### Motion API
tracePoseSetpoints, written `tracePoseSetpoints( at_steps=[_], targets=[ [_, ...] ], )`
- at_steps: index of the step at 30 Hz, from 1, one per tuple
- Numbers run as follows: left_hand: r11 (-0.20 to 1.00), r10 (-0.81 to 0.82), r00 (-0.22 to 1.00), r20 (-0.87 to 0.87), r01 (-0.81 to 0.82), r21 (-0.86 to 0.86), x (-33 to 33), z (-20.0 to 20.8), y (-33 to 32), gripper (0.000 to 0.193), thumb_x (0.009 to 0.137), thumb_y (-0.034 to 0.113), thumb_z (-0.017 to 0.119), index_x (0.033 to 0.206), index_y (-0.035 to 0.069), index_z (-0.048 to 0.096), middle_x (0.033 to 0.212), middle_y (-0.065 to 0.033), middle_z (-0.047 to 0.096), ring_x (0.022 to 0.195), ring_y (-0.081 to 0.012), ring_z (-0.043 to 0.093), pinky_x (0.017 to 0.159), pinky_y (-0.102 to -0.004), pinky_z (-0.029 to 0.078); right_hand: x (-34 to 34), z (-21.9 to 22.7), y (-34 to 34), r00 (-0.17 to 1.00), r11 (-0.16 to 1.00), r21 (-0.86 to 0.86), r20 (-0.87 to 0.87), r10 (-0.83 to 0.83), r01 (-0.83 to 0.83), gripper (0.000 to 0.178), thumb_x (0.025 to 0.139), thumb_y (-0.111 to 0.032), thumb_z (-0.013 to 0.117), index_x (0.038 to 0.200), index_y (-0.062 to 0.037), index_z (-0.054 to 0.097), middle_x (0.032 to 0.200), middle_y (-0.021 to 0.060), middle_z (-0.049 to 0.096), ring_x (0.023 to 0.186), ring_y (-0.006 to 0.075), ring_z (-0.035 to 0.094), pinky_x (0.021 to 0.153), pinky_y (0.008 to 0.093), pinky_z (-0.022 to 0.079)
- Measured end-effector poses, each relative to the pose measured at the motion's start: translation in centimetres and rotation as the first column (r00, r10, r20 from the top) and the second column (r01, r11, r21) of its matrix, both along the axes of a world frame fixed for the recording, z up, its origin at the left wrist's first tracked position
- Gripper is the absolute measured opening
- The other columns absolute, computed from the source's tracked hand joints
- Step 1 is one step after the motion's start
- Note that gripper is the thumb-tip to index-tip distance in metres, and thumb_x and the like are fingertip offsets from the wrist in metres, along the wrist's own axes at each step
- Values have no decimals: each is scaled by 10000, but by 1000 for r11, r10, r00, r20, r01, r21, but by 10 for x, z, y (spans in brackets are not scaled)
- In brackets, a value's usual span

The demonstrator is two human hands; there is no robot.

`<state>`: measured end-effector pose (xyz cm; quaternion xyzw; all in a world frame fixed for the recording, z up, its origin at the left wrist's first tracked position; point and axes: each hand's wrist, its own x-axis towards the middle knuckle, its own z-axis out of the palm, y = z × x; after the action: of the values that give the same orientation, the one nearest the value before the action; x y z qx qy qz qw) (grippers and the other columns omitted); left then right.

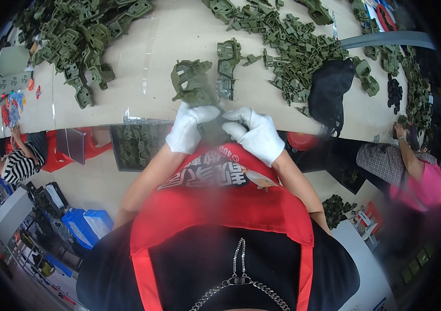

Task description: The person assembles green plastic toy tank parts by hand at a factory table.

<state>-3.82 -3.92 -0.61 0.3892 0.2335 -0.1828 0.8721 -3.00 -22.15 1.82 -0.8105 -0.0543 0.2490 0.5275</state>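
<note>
In the head view, the part (192,78) is dull olive green, an irregular, plastic-looking body with open gaps and curved edges at its wide upper end. It narrows toward the hands, where its lower stretch looks hazy and its detail is hard to make out. It is held up between the two hands, at the near edge of the worktop (179,26), in front of the red apron (220,207).

Both hands wear white gloves. The left hand (192,127) grips the part from its left side, the thumb laid across it and the other fingers curled behind. The right hand (257,135) is at the part's right side, thumb and forefinger bent in toward it; whether they pinch anything cannot be told. Both forearms come up from below, angling inward.

Beyond the hands, a second part (228,57) lies on the worktop, with small pieces (303,52) and a black cloth (329,93) to the right and a heap (83,39) of larger green parts to the left.
</note>
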Motion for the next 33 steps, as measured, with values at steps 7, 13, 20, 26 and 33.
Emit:
tracePoseSetpoints(
  at_steps=[7, 13, 20, 26, 33],
  targets=[
    [999, 36, 999, 20, -37, 30, 0, 3, 0, 342, 774, -4, 645, 1106, -1, 564, 995, -116, 636, 890, -215, 635, 808, -356, 529, 11, 41, -3, 987, 957, -279, 110, 116, -81, 348, 789, -261, 733, 1075, -82, 647, 895, 138, 697, 744, 247, 693, 722, 327, 551],
    [991, 6, 998, 65, -14, 130, 1, -3, 8, 364, 808, 37, 657, 1150, -14, 542, 971, -125, 624, 917, -233, 635, 820, -391, 545, 8, 21, 7, 939, 957, -274, 294, 176, -93, 335, 813, -270, 701, 1091, -89, 652, 900, 145, 695, 755, 269, 685, 716, 364, 538],
    [980, 198, 977, -73, -197, 29, 2, 9, 25, 378, 911, 353, 612, 1180, 97, 543, 1080, -91, 620, 889, -238, 623, 779, -440, 556, 98, -126, 39, 936, 834, -435, 247, -251, 339, 590, 750, -435, 726, 1142, -16, 587, 1044, 220, 648, 1006, 371, 613, 873, 429, 486],
    [920, 377, 925, -52, -380, -92, 4, 11, 43, 350, 922, 363, 593, 1136, 88, 564, 997, -69, 625, 859, -229, 625, 782, -408, 534, 123, -117, 70, 955, 748, -643, 294, 42, 165, 423, 781, -377, 676, 957, 6, 636, 1009, 245, 655, 968, 373, 634, 845, 438, 512],
    [846, 505, 856, 112, -516, 133, 4, 25, 41, 250, 889, 138, 625, 1115, 67, 544, 982, -77, 616, 882, -224, 626, 785, -391, 544, 85, 26, 48, 935, 973, -142, 283, 215, -181, 386, 797, -342, 717, 1032, -39, 672, 967, 166, 676, 845, 307, 661, 750, 375, 525]
  ],
)
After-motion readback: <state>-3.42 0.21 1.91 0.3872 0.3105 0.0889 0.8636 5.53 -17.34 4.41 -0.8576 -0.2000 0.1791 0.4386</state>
